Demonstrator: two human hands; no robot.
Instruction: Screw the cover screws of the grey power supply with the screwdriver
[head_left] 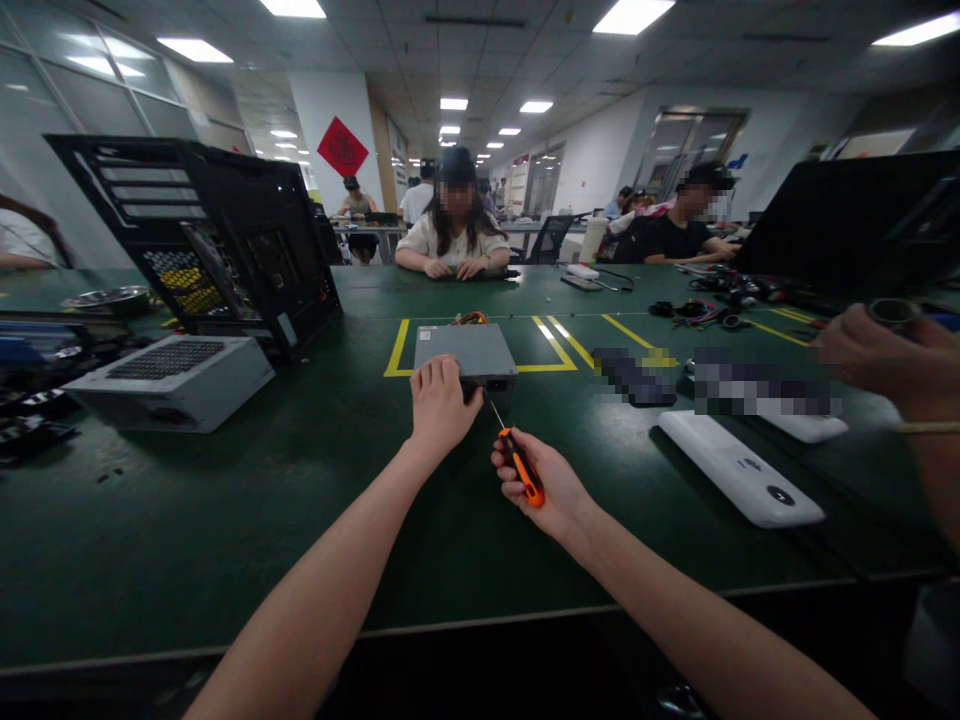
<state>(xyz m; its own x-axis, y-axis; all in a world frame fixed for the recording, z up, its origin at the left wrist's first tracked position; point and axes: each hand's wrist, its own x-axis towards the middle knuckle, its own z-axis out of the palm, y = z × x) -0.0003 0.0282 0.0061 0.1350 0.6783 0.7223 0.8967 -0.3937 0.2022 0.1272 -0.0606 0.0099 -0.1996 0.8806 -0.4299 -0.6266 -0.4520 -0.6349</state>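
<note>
A grey computer power supply [472, 350] lies on the green table in front of me, with coloured wires at its far side. My left hand [444, 405] grips its near left edge, fingers over the top and thumb at the near face. In my right hand [546, 480] is a screwdriver [523, 468] with an orange and black handle. Its thin shaft points up and left at the near face of the power supply, close to my left thumb. Whether the tip touches a screw is too small to tell.
At left stand a black computer case [225, 240] and a second power supply [176, 380]. To the right lie a white power bank [742, 470], phones [636, 378] and cables [697, 312]. Another person's hand [862, 350] reaches in at far right. A co-worker [454, 235] sits opposite.
</note>
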